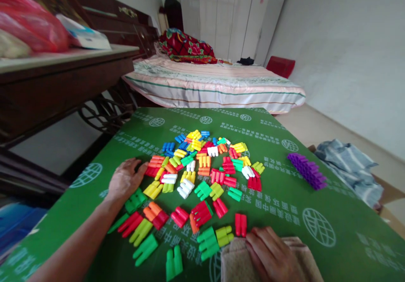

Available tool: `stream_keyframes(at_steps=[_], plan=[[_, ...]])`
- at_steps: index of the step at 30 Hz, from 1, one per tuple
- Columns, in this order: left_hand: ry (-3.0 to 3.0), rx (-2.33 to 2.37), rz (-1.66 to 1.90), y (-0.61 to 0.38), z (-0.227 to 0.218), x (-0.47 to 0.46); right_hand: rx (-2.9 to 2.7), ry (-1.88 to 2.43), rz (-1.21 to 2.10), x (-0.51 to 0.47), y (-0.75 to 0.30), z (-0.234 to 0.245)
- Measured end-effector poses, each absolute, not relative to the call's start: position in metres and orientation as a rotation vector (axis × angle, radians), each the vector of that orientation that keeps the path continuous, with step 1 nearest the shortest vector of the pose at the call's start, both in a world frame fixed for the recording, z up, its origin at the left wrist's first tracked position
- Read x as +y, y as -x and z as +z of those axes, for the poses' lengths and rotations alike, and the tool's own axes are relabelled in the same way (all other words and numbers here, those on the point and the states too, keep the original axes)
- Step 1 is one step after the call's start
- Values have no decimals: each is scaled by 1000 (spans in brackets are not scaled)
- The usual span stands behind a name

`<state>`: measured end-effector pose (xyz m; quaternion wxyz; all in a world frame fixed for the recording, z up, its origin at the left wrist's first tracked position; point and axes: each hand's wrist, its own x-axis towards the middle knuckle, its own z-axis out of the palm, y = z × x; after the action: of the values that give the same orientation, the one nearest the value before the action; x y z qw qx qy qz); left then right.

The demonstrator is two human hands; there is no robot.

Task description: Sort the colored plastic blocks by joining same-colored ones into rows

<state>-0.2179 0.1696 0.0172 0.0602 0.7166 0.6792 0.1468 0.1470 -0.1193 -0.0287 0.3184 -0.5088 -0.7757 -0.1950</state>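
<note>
A green table point(268, 147) printed with white characters and globes spreads across the middle and bottom of the frame. A bed point(218, 83) with a striped sheet stands beyond it, upper centre. At the right edge lies a crumpled striped cloth point(348, 168); at bottom right, a folded brown cloth point(234, 261) sits on the table. The right hand point(272, 252) rests on it, fingers curled; whether its grip is clamped on the cloth I cannot tell. The left hand point(125, 178), left of centre, has its grip slightly apart at the left edge of the scattered plastic pieces point(204, 161), which cover the centre and lower centre. A purple honeycomb-like block point(306, 171) lies apart, right of centre. One small red piece point(240, 225) lies just beside the right fingertips.
</note>
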Motion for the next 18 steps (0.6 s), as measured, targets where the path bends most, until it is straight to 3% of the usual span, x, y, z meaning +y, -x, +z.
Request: stream_keyframes(at_steps=[18], plan=[[-2215,2122,456,208,5,163,-2134,1272,-447,-91,-146,-18]])
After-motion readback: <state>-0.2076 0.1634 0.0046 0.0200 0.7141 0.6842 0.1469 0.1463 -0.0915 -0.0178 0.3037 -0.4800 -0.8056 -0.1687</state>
